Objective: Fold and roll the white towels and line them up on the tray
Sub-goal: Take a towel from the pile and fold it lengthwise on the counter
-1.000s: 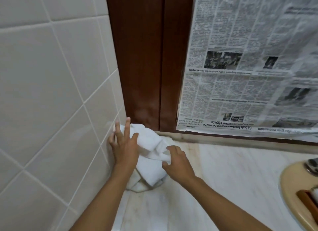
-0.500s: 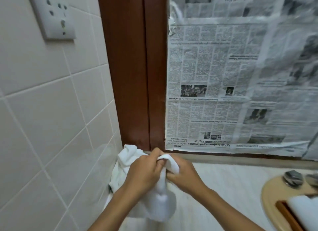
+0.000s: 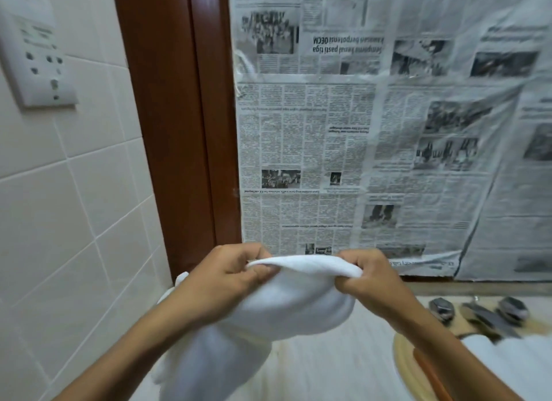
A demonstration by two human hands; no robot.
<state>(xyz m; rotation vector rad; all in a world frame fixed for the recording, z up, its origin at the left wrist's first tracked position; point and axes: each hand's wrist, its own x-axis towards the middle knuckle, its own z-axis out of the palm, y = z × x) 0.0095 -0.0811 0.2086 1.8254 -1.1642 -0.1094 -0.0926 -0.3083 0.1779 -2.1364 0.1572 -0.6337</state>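
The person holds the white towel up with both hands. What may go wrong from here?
1. The left hand and the right hand only pinch the towel at its top edge, so a corner may slip free.
2. The towel's lower part hangs bunched toward the counter, so the fold may come out uneven.
3. The right forearm seems close above the tray and might knock what lies on it.

1. The left hand [image 3: 231, 276] is held up with its back to the camera, its curled fingers and thumb pinching one end of the white towel's [image 3: 298, 302] top edge.
2. The right hand [image 3: 372, 281] pinches the other end at the same height, knuckles up.
3. Both bare forearms angle inward from the lower corners, and the hands are apart.
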